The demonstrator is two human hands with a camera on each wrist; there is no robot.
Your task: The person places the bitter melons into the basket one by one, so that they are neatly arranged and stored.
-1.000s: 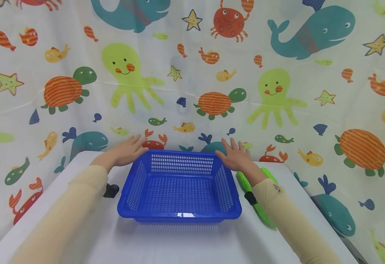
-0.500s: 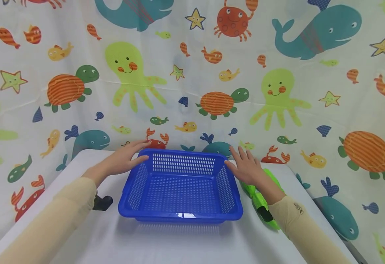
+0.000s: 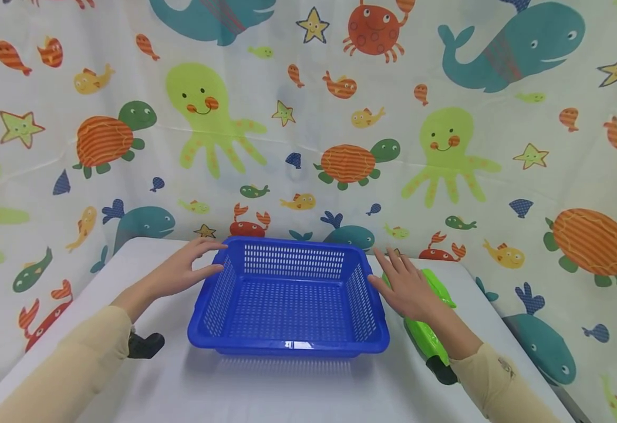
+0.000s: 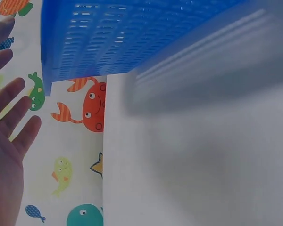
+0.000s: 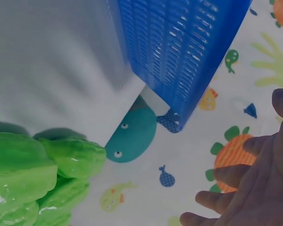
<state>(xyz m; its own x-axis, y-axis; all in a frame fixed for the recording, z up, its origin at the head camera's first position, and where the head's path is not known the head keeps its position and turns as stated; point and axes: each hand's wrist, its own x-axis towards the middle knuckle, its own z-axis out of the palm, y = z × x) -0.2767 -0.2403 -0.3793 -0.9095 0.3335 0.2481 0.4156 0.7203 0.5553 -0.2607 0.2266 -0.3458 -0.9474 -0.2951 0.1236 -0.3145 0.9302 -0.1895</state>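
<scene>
The blue plastic basket, rectangular and with perforated walls (image 3: 255,343), is standing upright on the white tabletop (image 3: 165,388), with its opening facing up. Just beside its far left part, the left hand (image 3: 175,272) is holding nothing; its fingers are extending loosely and the thumb is spreading away from them. Just beside the right side of the basket, the right hand (image 3: 405,288) is also gripping nothing, and its fingers are lying rather straight and spread. In both wrist views a gap is showing between each hand and the basket. Compared with one second ago, both hands are moving outward from the far corners of the basket and nearer to the person, while the basket is keeping almost the same place. In my judgement, this is meaning that the basket is resting by itself, and neither hand is supporting it. To the right of the basket, a glossy bright-green leafy bundle (image 3: 425,338) is lying, and the right hand is partly covering it in the head view. Farther out on both sides of the basket, cream cloth sleeves (image 3: 76,358) are covering the arms, and a small black wrist piece (image 3: 146,345) is showing under the left one. Behind the basket, a white cloth curtain printed with coloured sea animals (image 3: 308,129) is hanging.
</scene>
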